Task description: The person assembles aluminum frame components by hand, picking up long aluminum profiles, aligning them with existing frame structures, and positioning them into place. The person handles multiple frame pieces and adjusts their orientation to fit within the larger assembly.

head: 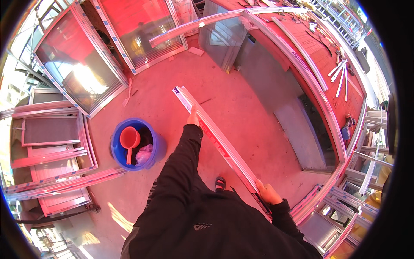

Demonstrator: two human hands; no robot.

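Note:
A bundle of long white metal or plastic profile bars (223,144) slants across the front of my body, its far end pointing up and left. Printed film with writing covers part of its side. My left hand (193,117) grips it near the far end, thumb lying along the bars. Lower down, close to my body, my right hand (269,193) closes round the near part. The near end is partly hidden by my right sleeve and jacket.
Left of me stands a blue bucket (117,155) with a red dipper (130,137) and a plastic bag (144,154) inside. Glazed window frames (106,81) lean at the far left. A long workbench frame (300,61) curves along the right. More framed panels (51,129) are stacked at left.

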